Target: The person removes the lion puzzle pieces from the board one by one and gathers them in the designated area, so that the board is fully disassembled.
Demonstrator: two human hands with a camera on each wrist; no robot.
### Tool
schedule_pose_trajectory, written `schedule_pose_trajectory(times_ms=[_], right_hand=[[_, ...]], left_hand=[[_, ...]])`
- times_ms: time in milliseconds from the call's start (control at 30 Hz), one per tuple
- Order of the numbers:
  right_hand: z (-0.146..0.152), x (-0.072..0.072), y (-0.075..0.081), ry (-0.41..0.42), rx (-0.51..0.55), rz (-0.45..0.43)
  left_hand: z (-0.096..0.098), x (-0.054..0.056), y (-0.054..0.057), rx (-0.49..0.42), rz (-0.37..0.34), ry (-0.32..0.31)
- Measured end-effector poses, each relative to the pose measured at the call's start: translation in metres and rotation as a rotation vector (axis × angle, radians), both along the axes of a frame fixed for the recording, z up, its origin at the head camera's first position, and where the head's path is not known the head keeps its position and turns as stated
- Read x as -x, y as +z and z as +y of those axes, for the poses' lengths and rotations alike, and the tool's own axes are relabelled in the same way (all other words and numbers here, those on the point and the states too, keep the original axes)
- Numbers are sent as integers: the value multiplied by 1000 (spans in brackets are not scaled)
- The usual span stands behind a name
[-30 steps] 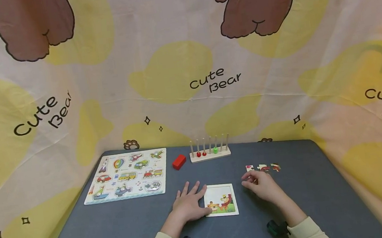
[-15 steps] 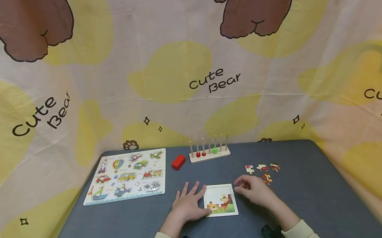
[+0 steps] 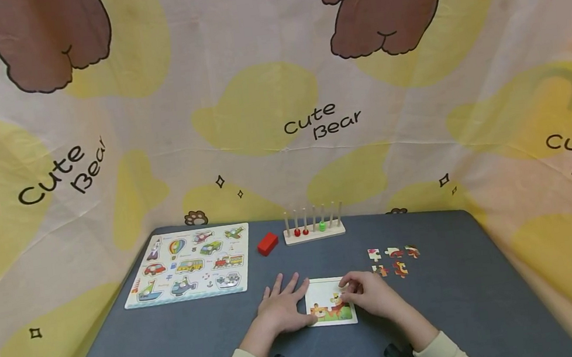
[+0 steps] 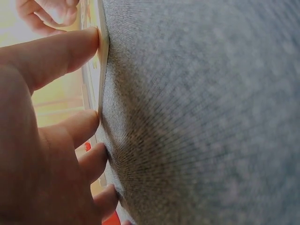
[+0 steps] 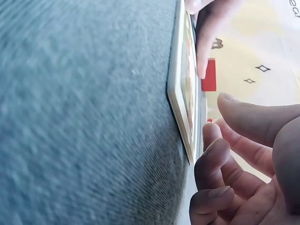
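Note:
A small white-framed jigsaw board (image 3: 324,285) lies flat, with joined pieces (image 3: 328,313) showing tigers along its lower part. My left hand (image 3: 280,310) spreads its fingers beside the board; in the left wrist view its thumb (image 4: 77,51) presses the frame edge (image 4: 102,70). My right hand (image 3: 375,293) is over the board's right side, fingertips close above it, covering part of the picture. In the right wrist view, the right thumb (image 5: 243,117) stands apart from the bent fingers, with no piece visible between them. Several loose jigsaw pieces (image 3: 393,252) lie beyond the right hand.
A large vehicle puzzle board (image 3: 190,265) lies at the back left. Beside it are a red block (image 3: 268,243) and a wooden peg rack (image 3: 315,233) with red and green beads. A patterned cloth (image 3: 257,111) hangs behind the dark table (image 3: 178,350).
My right hand has moved left from the loose pieces to the board's right side, uncovering two pieces on the table. The left hand has stayed in place.

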State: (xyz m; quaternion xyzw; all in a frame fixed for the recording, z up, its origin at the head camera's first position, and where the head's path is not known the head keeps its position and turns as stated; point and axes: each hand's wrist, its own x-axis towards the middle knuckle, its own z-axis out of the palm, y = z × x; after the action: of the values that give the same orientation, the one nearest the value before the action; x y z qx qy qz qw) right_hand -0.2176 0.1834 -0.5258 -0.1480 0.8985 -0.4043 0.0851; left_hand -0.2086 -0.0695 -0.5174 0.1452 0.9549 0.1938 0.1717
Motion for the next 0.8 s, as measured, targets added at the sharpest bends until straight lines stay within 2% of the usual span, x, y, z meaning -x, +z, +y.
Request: schedule_pose_trajectory(times_ms=[200,433,800], right_hand=[[-5,0,-1,1,-31,-27],[-7,-3,1,43,-71,-22],[-12,-2,1,-10,-88,-30]], left_hand=[[0,-1,1,-1,2,-1],[-1,0,-3,5,14,-3],[-1,1,-3,-7,8,-2]])
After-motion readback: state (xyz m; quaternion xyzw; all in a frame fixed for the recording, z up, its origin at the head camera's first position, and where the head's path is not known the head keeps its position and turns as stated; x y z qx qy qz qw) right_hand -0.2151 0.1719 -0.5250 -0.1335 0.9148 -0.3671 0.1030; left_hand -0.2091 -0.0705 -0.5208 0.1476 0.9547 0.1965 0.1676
